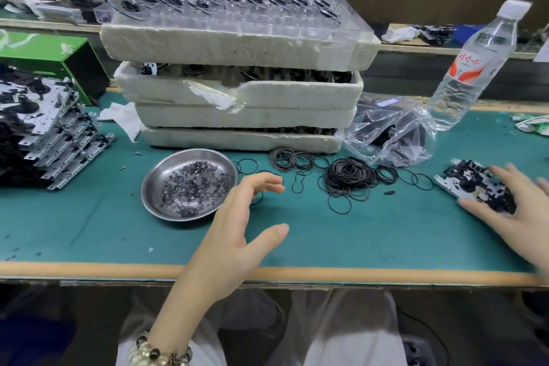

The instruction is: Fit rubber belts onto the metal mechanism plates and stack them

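A metal mechanism plate (pixel 463 180) with black parts lies on the green mat at the right. My right hand (pixel 517 217) grips it, thumb at its near edge and fingers over its top. My left hand (pixel 237 223) hovers over the middle of the mat with fingers spread and relaxed, holding nothing, its fingertips near a single loose belt (pixel 298 183). Black rubber belts (pixel 349 177) lie in heaps between the two hands. A leaning stack of finished plates (pixel 50 128) stands at the far left.
A steel dish (pixel 154 187) with several small washers sits left of my left hand. Stacked foam trays (pixel 237 98) with spindle parts stand behind. A clear bag (pixel 392 131) and a water bottle (pixel 472 68) are at the back right. A green box (pixel 44 53) is at the back left.
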Demonstrator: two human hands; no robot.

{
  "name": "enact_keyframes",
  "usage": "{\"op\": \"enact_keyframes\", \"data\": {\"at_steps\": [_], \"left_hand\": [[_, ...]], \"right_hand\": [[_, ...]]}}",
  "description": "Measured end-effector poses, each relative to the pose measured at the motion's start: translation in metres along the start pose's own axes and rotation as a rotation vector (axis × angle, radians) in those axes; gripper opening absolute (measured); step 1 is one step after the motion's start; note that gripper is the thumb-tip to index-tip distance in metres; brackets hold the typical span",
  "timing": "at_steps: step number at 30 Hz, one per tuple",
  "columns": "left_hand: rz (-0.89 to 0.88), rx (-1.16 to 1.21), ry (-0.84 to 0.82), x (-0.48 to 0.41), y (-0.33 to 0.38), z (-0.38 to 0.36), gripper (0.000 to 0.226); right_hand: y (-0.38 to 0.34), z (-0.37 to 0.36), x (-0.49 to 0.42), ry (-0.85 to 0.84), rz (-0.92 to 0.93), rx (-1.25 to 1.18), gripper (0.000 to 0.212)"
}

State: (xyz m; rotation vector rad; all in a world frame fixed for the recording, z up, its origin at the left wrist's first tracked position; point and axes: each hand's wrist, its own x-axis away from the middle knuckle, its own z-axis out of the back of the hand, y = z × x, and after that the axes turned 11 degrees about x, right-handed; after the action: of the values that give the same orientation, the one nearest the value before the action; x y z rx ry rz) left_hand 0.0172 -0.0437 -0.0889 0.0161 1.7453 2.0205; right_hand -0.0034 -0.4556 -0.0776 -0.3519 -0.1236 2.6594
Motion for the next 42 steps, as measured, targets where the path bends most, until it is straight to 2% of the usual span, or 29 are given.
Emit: {"op": "enact_keyframes", "data": {"at_steps": [3,5,7,10,13,17,19,22,26,28,30,32,35,36,39,42], "left_hand": [[0.002,-0.008,0.005,0.0,0.0,0.0,0.05],[0.001,-0.016,0.011,0.0,0.0,-0.001,0.05],[-0.001,-0.018,0.012,0.0,0.0,-0.001,0.049],[0.0,-0.019,0.012,0.0,0.0,-0.001,0.049],[0.0,-0.024,0.01,0.0,0.0,0.0,0.049],[-0.019,-0.033,0.006,0.0,0.003,-0.001,0.046],[-0.033,-0.042,0.003,0.001,0.008,0.0,0.042],[-0.063,-0.106,-0.021,0.005,0.016,0.01,0.037],[-0.209,-0.498,-0.01,0.01,0.019,0.047,0.028],[-0.311,-0.786,0.065,0.005,0.018,0.073,0.023],[-0.337,-1.127,0.127,-0.003,0.013,0.103,0.018],[-0.204,-1.473,0.153,-0.012,0.006,0.131,0.008],[0.181,-1.834,0.057,-0.021,-0.001,0.161,0.016],[0.239,-1.932,0.008,-0.022,-0.004,0.169,0.021],[0.251,-2.167,-0.133,-0.029,-0.014,0.188,0.037],[0.224,-2.29,-0.195,-0.032,-0.02,0.198,0.043]], "right_hand": [[-0.009,-0.007,0.002,0.237,0.034,0.079,0.066],[-0.034,-0.008,0.015,0.404,0.165,0.072,0.05],[-0.068,-0.006,0.034,0.427,0.35,-0.002,0.042],[-0.113,-0.007,0.063,0.356,0.641,-0.074,0.031],[-0.137,-0.011,0.077,0.442,0.805,0.051,0.023],[-0.148,-0.013,0.076,0.514,0.766,0.254,0.005],[-0.152,-0.015,0.075,0.508,0.749,0.336,0.015],[-0.159,-0.017,0.076,0.512,0.743,0.383,0.014],[-0.176,-0.014,0.087,0.44,0.689,0.155,0.013],[-0.188,-0.011,0.094,0.363,0.691,-0.003,0.017],[-0.2,-0.011,0.099,0.303,0.705,-0.119,0.019],[-0.212,-0.011,0.103,0.252,0.719,-0.183,0.019],[-0.227,-0.015,0.107,0.161,0.69,-0.325,0.01],[-0.229,-0.016,0.107,0.131,0.671,-0.379,0.011],[-0.228,-0.019,0.106,0.096,0.614,-0.46,0.01],[-0.221,-0.019,0.105,0.069,0.563,-0.514,0.013]]}}
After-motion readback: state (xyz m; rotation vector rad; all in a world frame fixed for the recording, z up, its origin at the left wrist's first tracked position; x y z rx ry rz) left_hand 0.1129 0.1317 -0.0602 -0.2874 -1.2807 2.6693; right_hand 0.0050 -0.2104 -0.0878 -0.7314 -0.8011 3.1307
